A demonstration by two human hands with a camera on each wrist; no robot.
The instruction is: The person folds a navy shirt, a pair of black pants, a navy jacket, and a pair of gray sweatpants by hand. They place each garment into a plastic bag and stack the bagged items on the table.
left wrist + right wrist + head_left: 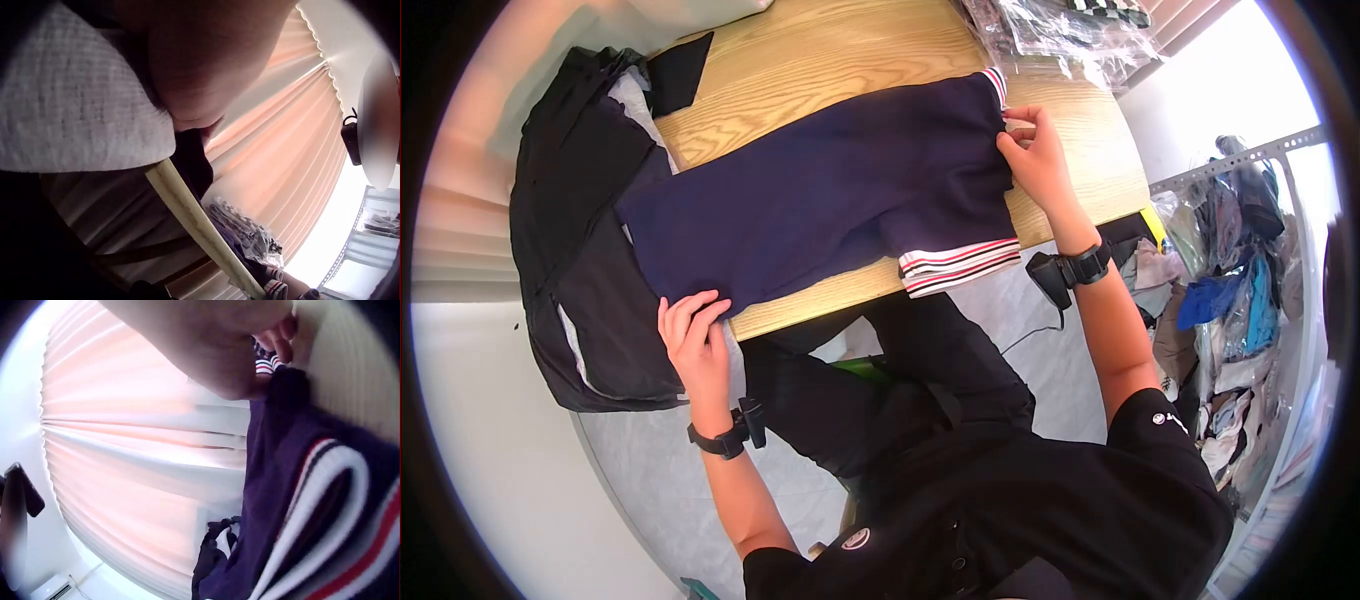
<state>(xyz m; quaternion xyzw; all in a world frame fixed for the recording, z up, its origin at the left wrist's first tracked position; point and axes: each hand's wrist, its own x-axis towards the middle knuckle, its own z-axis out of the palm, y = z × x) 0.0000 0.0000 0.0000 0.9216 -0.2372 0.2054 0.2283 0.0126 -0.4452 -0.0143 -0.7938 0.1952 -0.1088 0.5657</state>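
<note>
Across the table lies a navy garment [800,190] with white, red and dark striped bands, laid lengthwise. At its near left corner my left hand [695,345] pinches the hem, fingers bent over the fabric; in the left wrist view the fingertips are mostly hidden. My right hand [1040,165] pinches the garment's right end between thumb and fingers, just below the upper striped band [997,88]. A second striped band [960,265] hangs at the table's front edge, looped open in the right wrist view.
A black jacket with grey lining [585,230] is heaped at the table's left end, partly under the garment. Plastic-bagged clothes [1060,35] sit at the far right corner. On the right stands a metal rack [1295,240] with bagged clothes; a curtain [137,425] hangs behind.
</note>
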